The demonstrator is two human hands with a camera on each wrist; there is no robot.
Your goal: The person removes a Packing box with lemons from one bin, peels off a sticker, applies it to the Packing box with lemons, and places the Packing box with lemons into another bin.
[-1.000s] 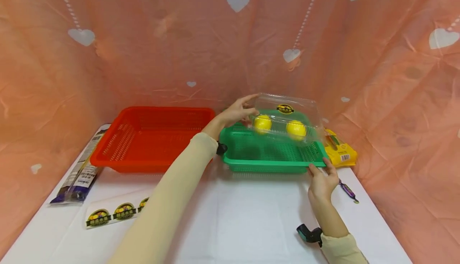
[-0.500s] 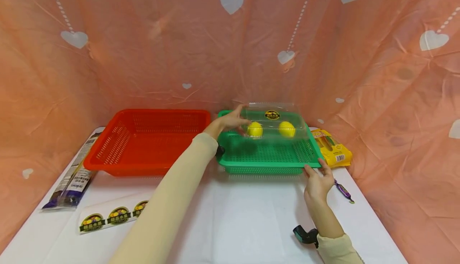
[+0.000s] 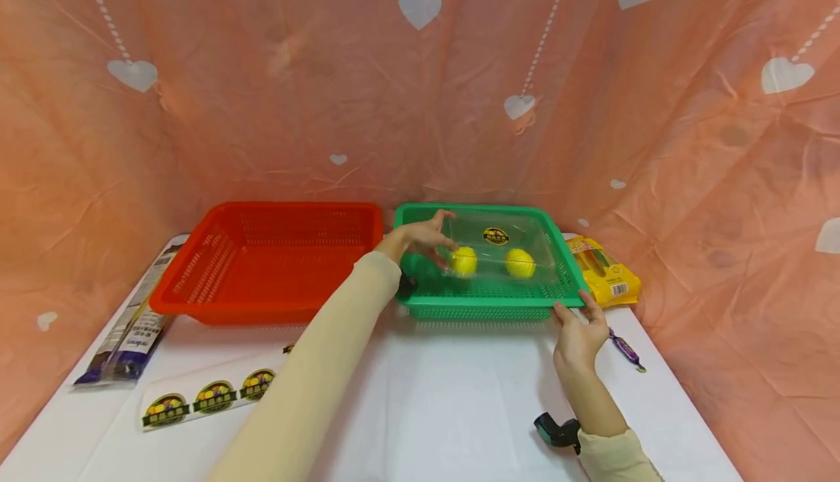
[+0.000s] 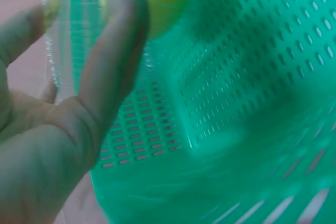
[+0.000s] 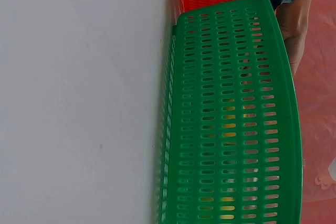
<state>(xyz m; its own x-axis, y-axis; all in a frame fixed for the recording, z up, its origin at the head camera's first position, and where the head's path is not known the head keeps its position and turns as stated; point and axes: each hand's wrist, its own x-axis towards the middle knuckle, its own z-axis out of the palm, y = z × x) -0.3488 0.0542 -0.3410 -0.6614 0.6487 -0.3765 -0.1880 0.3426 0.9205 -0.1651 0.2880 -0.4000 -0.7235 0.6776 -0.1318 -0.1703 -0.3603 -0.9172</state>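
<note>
A clear plastic clamshell box (image 3: 496, 256) with a round black-and-gold sticker on its lid holds two yellow round fruits (image 3: 520, 264). It is inside the green basket (image 3: 485, 301), towards the back. My left hand (image 3: 423, 239) grips the box's left end; in the left wrist view the fingers (image 4: 113, 56) reach round its edge beside a yellow fruit (image 4: 163, 1). At the basket's near right corner my right hand (image 3: 579, 336) pinches the rim. The right wrist view shows the basket's slotted side (image 5: 226, 119) with yellow behind the slots, but not the right hand itself.
A red basket (image 3: 262, 314) stands left of the green one. Long purple-and-clear packets (image 3: 127, 340) lie at the left edge, with a sheet of round stickers (image 3: 213, 396) near them. To the right are a yellow packet (image 3: 607, 278) and a purple-wrapped candy (image 3: 626, 349).
My left hand has lowered the clear box from above the green basket down into it. The right hand has stayed at the basket's corner. The view has shifted slightly.
</note>
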